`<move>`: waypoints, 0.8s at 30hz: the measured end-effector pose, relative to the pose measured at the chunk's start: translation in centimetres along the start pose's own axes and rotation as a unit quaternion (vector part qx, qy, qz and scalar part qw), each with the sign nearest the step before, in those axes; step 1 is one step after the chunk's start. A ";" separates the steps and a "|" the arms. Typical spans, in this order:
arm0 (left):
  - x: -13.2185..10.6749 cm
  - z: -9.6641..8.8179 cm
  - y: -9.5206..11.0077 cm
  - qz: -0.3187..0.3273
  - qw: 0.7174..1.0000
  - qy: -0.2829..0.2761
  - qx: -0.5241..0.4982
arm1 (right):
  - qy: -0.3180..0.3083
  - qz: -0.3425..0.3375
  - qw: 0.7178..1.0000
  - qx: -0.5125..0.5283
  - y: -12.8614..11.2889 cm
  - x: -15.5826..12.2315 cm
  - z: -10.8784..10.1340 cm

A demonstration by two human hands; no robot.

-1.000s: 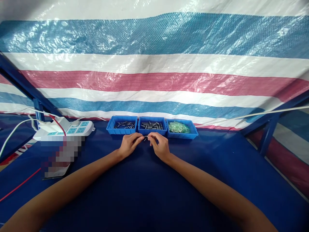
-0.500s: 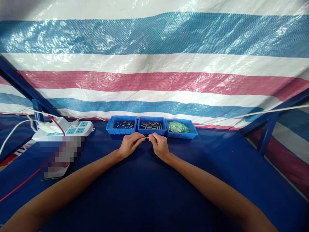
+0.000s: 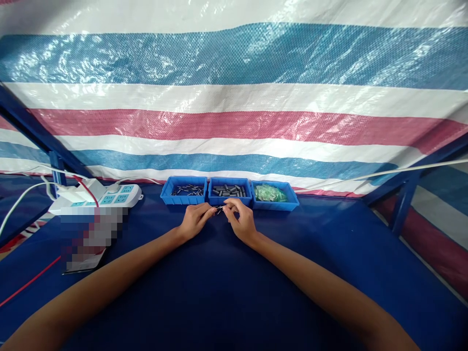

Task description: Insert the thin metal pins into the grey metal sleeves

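Observation:
Both my hands meet just in front of the middle blue bin. My left hand (image 3: 196, 220) is closed, its thumb and fingers pinching a small thin dark and silvery piece (image 3: 219, 210). From the other side my right hand (image 3: 242, 222) grips the same piece at its fingertips, with the index finger arched above the thumb. The piece is too small to name its kind. Behind my hands the left bin (image 3: 183, 199) holds thin dark metal pins. Short dark grey cylinders lie in the middle bin (image 3: 234, 200), and the right bin (image 3: 275, 204) contains clear greenish plastic pieces.
A white power strip (image 3: 124, 198) with plugs and cords sits on the blue table (image 3: 219, 292) at left. Nearer me lies a phone-like flat device (image 3: 86, 263), partly pixelated, crossed by a red cable (image 3: 31, 280). A striped tarp (image 3: 234, 124) hangs behind the bins.
The small piece, which lay level between my fingertips, now shows a dark part slanting downward. My right fingertips have shifted slightly and opened a little around it. Both arms stay almost in place.

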State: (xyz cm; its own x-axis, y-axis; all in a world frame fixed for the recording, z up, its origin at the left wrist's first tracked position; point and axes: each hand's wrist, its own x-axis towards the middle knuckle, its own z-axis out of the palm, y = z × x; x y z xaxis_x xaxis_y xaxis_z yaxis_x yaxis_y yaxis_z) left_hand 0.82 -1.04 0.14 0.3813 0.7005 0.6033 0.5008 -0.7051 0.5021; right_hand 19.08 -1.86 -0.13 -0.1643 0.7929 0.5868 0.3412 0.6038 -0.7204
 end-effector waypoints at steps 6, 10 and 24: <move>0.1 -0.1 0.0 0.010 1.000 0.005 0.004 | -0.006 -0.032 0.999 -0.030 0.1 0.0 0.0; 0.0 0.1 0.1 0.025 0.999 0.027 0.011 | 0.007 -0.039 0.998 -0.048 0.1 0.0 0.1; -0.3 0.2 -0.3 -0.052 0.998 0.027 -0.008 | -0.002 -0.039 0.997 -0.068 0.1 -0.2 0.1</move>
State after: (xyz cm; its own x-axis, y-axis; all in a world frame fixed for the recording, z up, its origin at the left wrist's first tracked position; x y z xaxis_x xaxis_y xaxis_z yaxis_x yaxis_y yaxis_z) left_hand 0.74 -1.04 -0.31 0.2845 0.7633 0.5800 0.5224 -0.6307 0.5739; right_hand 19.07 -1.93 -0.31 -0.1992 0.7450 0.6366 0.4490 0.6468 -0.6165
